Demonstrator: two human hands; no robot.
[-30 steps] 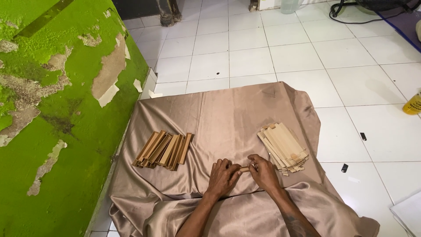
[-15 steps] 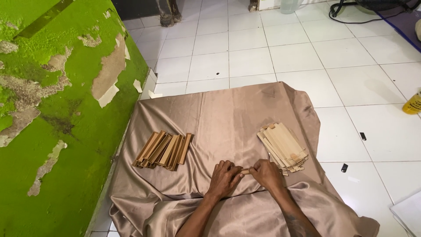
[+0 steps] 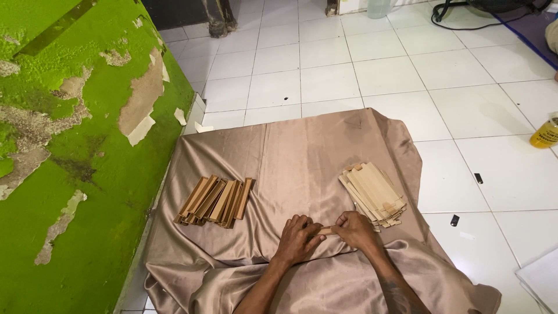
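**Thin cardboard strip pinched between both hands, low on the cloth**

Left hand [image 3: 297, 237] and right hand [image 3: 356, 230] meet over the tan satin cloth [image 3: 302, 151]. Between them is one small cardboard strip [image 3: 326, 231]; only a short tan piece shows in the gap. Both hands are curled, fingers closed on the strip's ends, knuckles up. Fingertip placement underneath is hidden.

Where things sit:
- Strip: at the near middle of the cloth, between the two piles, in the hands.
- Folded pile [image 3: 215, 201]: to the left, brown channel-shaped pieces lying side by side.
- Flat pile [image 3: 373, 193]: to the right, pale flat blanks stacked loosely, just beside the right hand.
- Cloth lies on white floor tiles [image 3: 395, 70], next to a peeling green wall [image 3: 70, 163].
- Yellow bottle [image 3: 546, 134] at the far right edge, well apart.

Handling, my read:
- Light, thin, stiff along its length, but creases easily. Looks like it folds on score lines.
- Dry card, not slippery; the satin under it is slick, so pieces could slide.
- Best grip: the ends, thumbs on top near the fold line, light pressure. Squeezing mid-span would likely kink it.
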